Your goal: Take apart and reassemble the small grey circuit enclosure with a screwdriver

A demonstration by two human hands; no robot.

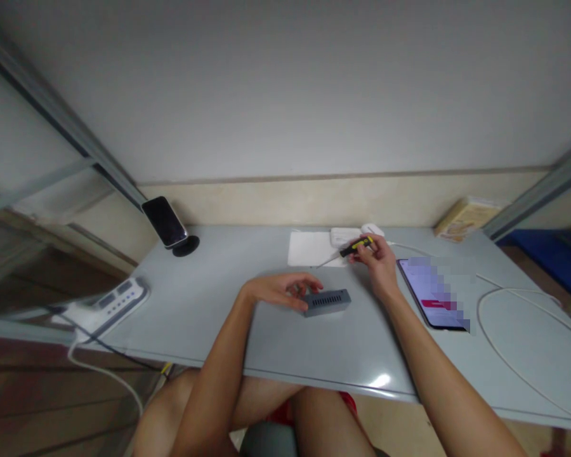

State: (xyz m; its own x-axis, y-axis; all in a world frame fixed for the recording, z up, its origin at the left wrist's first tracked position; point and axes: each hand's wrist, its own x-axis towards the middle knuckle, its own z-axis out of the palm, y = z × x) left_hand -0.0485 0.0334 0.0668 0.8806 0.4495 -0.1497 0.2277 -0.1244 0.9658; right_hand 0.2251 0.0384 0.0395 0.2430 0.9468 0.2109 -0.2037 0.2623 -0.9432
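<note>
A grey, oblong case with a row of slots (pixel 330 301) lies on the table. My left hand (pixel 288 289) is at its left end, the thumb against the near corner and the curled fingers at the far side. Just beyond the case, my right hand (pixel 378 257) grips a screwdriver (pixel 356 246) by its black and yellow handle. The thin metal shaft slants down to the left, its tip near a white sheet (pixel 309 247) and apart from the case.
Behind my right hand sit a white box-shaped item (pixel 345 236) and a white rounded one (pixel 372 230). A lit tablet or phone (pixel 421 292) and a looped white cable (pixel 480 317) lie rightward. Leftward are a phone on a stand (pixel 164 222) and a power strip (pixel 117 304).
</note>
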